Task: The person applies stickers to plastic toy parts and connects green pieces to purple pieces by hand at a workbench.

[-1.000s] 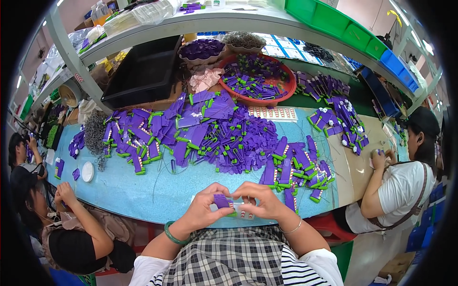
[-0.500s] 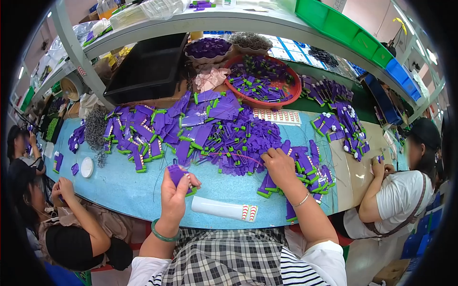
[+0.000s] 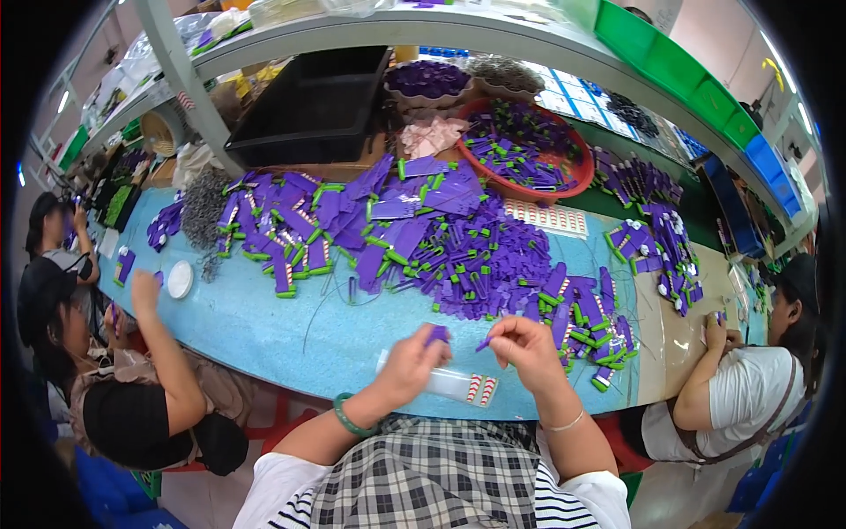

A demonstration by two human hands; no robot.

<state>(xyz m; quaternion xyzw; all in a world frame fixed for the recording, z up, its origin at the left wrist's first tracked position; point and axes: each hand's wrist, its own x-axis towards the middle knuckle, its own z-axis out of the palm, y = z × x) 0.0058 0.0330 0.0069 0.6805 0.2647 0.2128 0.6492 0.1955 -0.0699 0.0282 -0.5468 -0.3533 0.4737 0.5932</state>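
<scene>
My left hand point(image 3: 409, 363) is closed around a flat purple plastic piece point(image 3: 437, 335), whose end sticks out past the fingertips. Facing it, my right hand point(image 3: 529, 350) pinches a small purple plastic part point(image 3: 484, 344) between thumb and fingers, a short gap from the left one. Under the hands lies a clear backing strip point(image 3: 445, 383) with red-and-white chevron stickers point(image 3: 481, 390) at its right end. Beyond them is a heap of small purple parts point(image 3: 515, 256), merging into purple pieces with green ends point(image 3: 423, 212). Right of my right hand, stickered purple-and-green pieces point(image 3: 586, 322) are piled up.
A white round lid point(image 3: 180, 280) and a tangle of grey wire point(image 3: 205, 212) lie left. Behind the heap stand a black tray point(image 3: 308, 106) and a red basin point(image 3: 577, 176). A shelf point(image 3: 352, 35) spans above. Co-workers sit left point(image 3: 106, 370) and right point(image 3: 740, 388).
My left hand has moved right with its purple piece. My right hand has drawn back from the heap with a small purple part. The left co-worker's arm now reaches toward the table.
</scene>
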